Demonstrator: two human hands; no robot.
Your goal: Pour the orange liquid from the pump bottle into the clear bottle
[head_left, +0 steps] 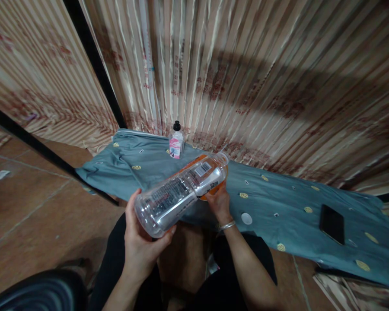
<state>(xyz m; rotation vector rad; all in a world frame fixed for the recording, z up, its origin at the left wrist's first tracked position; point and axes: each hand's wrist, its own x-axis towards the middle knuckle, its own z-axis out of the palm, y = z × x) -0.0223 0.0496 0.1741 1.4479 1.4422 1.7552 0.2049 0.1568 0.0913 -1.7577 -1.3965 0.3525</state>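
A large clear plastic bottle [168,201] with an orange and clear printed label lies slanted in my hands, its neck up to the right and apparently open. My left hand [144,248] is wrapped round its base at the lower left. Under the shoulder end, my right hand [218,203] grips the bottle; its fingers are partly hidden behind it. Behind the bottle, a small clear bottle [175,144] with a black cap and pink label stands upright on the cloth. A white round disc [246,218], perhaps a cap, rests on the cloth right of my right hand.
A teal patterned cloth [262,198] covers a narrow table. A dark phone [332,224] lies on its right part. Striped curtains [214,77] hang behind, with black poles [94,60] at the left. A dark round seat [39,293] is at lower left.
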